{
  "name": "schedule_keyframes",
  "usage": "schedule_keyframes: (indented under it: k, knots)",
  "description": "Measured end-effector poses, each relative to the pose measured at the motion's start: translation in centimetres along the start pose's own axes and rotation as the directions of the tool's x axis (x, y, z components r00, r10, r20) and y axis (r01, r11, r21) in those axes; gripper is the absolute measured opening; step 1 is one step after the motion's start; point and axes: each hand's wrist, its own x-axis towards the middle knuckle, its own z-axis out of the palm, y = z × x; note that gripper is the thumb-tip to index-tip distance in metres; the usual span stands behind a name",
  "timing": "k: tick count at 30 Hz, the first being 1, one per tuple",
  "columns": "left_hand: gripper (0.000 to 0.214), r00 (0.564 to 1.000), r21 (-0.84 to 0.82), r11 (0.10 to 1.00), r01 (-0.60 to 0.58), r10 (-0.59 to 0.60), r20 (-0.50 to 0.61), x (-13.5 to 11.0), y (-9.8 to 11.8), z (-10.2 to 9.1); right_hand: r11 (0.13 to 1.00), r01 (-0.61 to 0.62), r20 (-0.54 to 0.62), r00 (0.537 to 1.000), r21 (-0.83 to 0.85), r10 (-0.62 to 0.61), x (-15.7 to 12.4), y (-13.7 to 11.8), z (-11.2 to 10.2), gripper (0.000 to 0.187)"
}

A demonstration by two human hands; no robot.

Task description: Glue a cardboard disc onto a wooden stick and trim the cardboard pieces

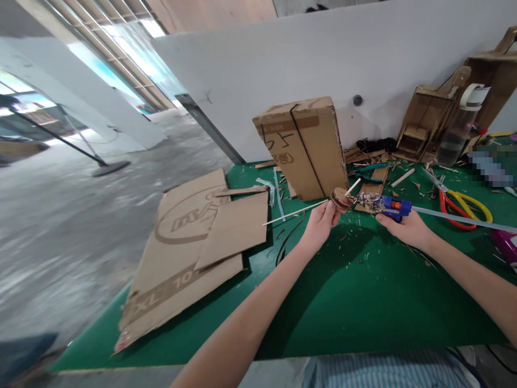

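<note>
My left hand (322, 220) is closed around a small round cardboard wheel (341, 199). A thin wooden stick (297, 212) runs through or beside the wheel, its long end pointing left and a short end sticking out at upper right. Wrapped around a blue hot glue gun (398, 207) is my right hand (406, 229). Its nozzle, coated in dried glue and scraps, meets or nearly touches the wheel's right side. A long clear glue stick (460, 216) extends from the gun's back. Both hands are above the green table (363, 302).
Flat cardboard sheets (181, 237) cover the table's left side. A cardboard box (305, 151) with a black cord stands behind my hands. At right are scissors (460, 202) with red and yellow handles, a water bottle (460, 126) and cardboard constructions (428, 116). Teal-handled pliers (369, 171) lie among scraps.
</note>
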Motion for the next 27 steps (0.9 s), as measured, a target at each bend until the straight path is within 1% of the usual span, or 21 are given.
schedule_keyframes:
  k: [4,7,12,19,27]
  knots:
    - [0.049,1.000,0.020,1.000,-0.006,0.006,-0.008,-0.02,0.04,0.01,1.000,-0.010,-0.010,1.000,-0.024,0.010,-0.06,0.07,-0.01,0.033]
    - [0.049,1.000,0.024,1.000,-0.001,0.001,-0.002,0.02,0.07,0.01,1.000,0.016,-0.015,1.000,-0.016,-0.016,-0.08,-0.01,-0.03,0.033]
    - [0.048,1.000,-0.011,1.000,0.001,-0.001,0.005,0.04,0.05,0.10,0.999,0.051,-0.016,0.999,0.013,-0.050,-0.02,-0.15,-0.02,0.033]
    - [0.044,1.000,-0.073,0.997,-0.006,0.006,0.012,0.02,0.18,0.33,0.995,0.037,-0.005,0.999,0.095,-0.036,-0.07,0.18,0.12,0.035]
    - [0.042,0.999,-0.043,0.999,-0.004,0.006,0.036,-0.03,0.13,0.19,0.998,0.033,0.005,0.999,0.056,-0.034,-0.08,0.05,0.08,0.033]
